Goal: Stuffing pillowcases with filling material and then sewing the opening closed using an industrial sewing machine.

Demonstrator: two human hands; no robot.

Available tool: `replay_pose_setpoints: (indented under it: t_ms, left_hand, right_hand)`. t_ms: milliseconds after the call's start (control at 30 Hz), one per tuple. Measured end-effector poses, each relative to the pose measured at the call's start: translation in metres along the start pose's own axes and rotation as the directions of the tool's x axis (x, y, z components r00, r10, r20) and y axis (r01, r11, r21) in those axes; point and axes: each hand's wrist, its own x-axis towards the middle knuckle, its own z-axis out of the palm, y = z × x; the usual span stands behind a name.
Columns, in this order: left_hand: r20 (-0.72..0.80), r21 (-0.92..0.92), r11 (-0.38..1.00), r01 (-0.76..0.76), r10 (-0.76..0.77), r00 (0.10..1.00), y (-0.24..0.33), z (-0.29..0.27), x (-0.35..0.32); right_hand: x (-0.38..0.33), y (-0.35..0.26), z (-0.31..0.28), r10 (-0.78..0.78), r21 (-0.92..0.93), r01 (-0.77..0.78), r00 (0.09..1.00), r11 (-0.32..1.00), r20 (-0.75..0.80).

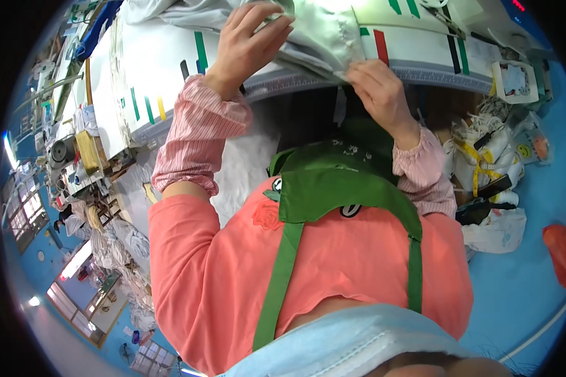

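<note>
A pale grey-white piece of cloth (324, 34) lies on the white table near its front edge, brightly lit and wrinkled. My right hand (383, 94) pinches its near right corner between thumb and fingers. Farther left, my left hand (248, 41) rests over the cloth's left side, fingers stretched and parted; the thumb is hidden. More grey fabric (176, 14) is bunched at the far left of that hand, and a fold hangs at the table's edge between both hands.
A clear ruler strip (277, 85) runs along the table's front edge. Coloured tape strips (381, 47) mark the tabletop. Scissors (443, 22) lie at the back right. A small white box (514, 81) stands at the right end, above bags and a yellow measuring tape (478, 166).
</note>
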Motion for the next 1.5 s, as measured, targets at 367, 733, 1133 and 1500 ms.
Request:
replay_pose_setpoints:
  t_ms: [367, 733, 1133, 1500]
  left_hand:
    - [0.325, -0.226, 0.939, 0.26, -0.179, 0.929, -0.008, -0.049, -0.058]
    - [0.541, -0.413, 0.91, -0.016, 0.259, 0.8, 0.192, -0.096, 0.004]
    - [0.827, -0.308, 0.945, 0.109, 0.21, 0.521, 0.167, -0.013, -0.015]
    - [0.283, 0.053, 0.969, 0.241, -0.246, 0.927, 0.041, 0.058, -0.007]
  right_hand:
    - [-0.001, 0.002, 0.006, -0.037, -0.003, 0.037, 0.999, 0.999, -0.003]
    - [0.005, -0.027, -0.004, -0.28, -0.078, 0.277, 0.959, 0.958, -0.029]
    - [-0.066, -0.02, 0.003, -0.177, -0.139, 0.18, 0.984, 0.974, 0.037]
    - [-0.06, -0.034, 0.008, -0.122, -0.031, 0.121, 0.993, 0.992, -0.005]
